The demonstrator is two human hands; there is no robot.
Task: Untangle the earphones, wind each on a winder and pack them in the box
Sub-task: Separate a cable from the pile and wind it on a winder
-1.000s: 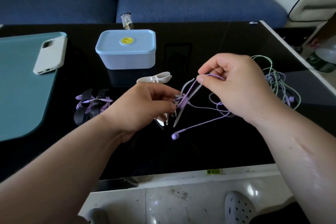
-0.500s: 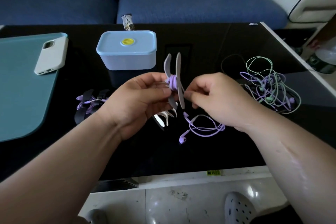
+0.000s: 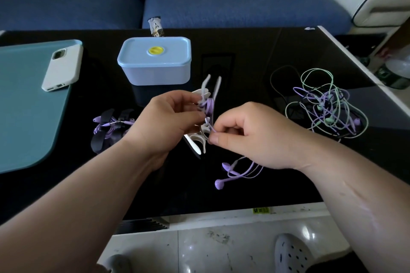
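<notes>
Illegibly printed wrapper (image 3: 156,28) behind box (image 3: 158,70)

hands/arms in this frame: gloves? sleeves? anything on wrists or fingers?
Left hand and right hand are both bare, with no gloves. Left forearm and right forearm are uncovered all the way to the frame edge, with no sleeve in view. No watch, band, ring or marking is visible.

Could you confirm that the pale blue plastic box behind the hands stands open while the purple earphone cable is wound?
No: the head view shows the pale blue plastic box closed, lid on; the purple earphone cable is being wound on a grey winder.
</notes>
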